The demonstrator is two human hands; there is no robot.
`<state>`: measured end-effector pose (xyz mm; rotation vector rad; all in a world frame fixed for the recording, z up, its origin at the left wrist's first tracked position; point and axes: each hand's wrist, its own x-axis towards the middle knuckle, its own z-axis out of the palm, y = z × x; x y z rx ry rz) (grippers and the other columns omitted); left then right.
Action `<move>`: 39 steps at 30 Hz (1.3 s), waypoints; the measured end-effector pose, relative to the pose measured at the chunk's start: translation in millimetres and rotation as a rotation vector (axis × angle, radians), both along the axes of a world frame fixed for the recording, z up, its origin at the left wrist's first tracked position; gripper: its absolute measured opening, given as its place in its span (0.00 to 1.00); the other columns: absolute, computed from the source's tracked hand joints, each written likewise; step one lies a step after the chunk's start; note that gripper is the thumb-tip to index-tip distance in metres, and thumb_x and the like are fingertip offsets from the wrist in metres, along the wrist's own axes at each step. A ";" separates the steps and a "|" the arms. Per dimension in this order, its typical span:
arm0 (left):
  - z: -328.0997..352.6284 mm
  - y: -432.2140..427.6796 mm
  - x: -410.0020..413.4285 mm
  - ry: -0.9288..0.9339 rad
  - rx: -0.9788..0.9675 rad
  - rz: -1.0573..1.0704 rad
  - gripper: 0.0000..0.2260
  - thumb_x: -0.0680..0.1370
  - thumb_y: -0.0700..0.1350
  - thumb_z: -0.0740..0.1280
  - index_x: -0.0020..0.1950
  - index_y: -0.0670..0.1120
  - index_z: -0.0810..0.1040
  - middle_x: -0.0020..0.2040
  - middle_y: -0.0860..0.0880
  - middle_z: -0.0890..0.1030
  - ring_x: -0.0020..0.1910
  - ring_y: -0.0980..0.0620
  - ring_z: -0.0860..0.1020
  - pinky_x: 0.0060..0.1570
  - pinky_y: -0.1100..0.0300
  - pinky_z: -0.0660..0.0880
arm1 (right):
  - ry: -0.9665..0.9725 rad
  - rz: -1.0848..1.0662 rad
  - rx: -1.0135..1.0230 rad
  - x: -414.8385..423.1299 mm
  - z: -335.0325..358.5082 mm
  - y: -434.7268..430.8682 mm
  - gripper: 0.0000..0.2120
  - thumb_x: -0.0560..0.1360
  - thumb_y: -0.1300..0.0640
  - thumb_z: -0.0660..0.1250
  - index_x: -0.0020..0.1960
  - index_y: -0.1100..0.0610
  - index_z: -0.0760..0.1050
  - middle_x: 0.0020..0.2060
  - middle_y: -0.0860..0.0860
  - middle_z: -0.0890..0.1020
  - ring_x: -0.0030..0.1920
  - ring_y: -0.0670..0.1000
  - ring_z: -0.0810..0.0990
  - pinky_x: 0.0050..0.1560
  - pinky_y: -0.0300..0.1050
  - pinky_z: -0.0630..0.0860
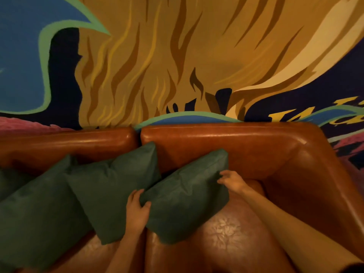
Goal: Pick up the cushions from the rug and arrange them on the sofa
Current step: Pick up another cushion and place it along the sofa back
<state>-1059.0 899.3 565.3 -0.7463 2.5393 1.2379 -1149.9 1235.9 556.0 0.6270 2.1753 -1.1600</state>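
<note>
Dark green cushions lean in a row against the backrest of a brown leather sofa [246,146]. The rightmost cushion [189,196] stands tilted on the seat. My left hand [136,210] grips its lower left corner, thumb on the front face. My right hand [232,181] rests at its right edge with fingers spread, touching the fabric. A middle cushion [112,190] overlaps behind my left hand, and a left cushion [37,217] leans beside it. A further green cushion [7,182] shows at the far left edge.
The sofa's right armrest [319,184] curves round close to my right forearm. Bare seat leather [226,239] lies in front of the rightmost cushion. A painted mural wall [177,56] rises right behind the backrest.
</note>
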 end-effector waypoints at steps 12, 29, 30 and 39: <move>40.3 65.4 13.2 0.015 0.429 -0.396 0.10 0.75 0.29 0.62 0.47 0.43 0.78 0.36 0.49 0.83 0.29 0.62 0.79 0.31 0.74 0.70 | 0.095 -0.218 -0.292 106.4 53.3 -24.4 0.10 0.78 0.67 0.59 0.44 0.57 0.75 0.29 0.51 0.84 0.26 0.47 0.82 0.31 0.39 0.73; 39.6 114.3 210.7 -0.049 0.464 -0.590 0.07 0.79 0.40 0.62 0.49 0.48 0.79 0.35 0.51 0.84 0.29 0.58 0.79 0.29 0.68 0.71 | 0.160 -0.482 -0.364 377.3 67.9 4.7 0.08 0.78 0.68 0.59 0.43 0.62 0.74 0.31 0.56 0.82 0.24 0.49 0.80 0.28 0.37 0.75; 39.7 118.5 235.8 -0.056 0.467 -0.599 0.07 0.80 0.40 0.61 0.49 0.48 0.78 0.36 0.51 0.84 0.29 0.58 0.79 0.29 0.68 0.71 | 0.159 -0.502 -0.384 404.6 66.7 6.8 0.07 0.78 0.68 0.60 0.43 0.63 0.74 0.30 0.57 0.82 0.23 0.49 0.80 0.27 0.37 0.75; 36.7 124.1 443.1 -0.206 0.540 -0.669 0.07 0.80 0.38 0.61 0.47 0.46 0.78 0.38 0.47 0.83 0.29 0.58 0.79 0.29 0.70 0.72 | 0.011 -0.567 -0.308 619.4 41.2 13.4 0.08 0.78 0.65 0.59 0.44 0.60 0.75 0.28 0.53 0.84 0.25 0.50 0.81 0.35 0.42 0.77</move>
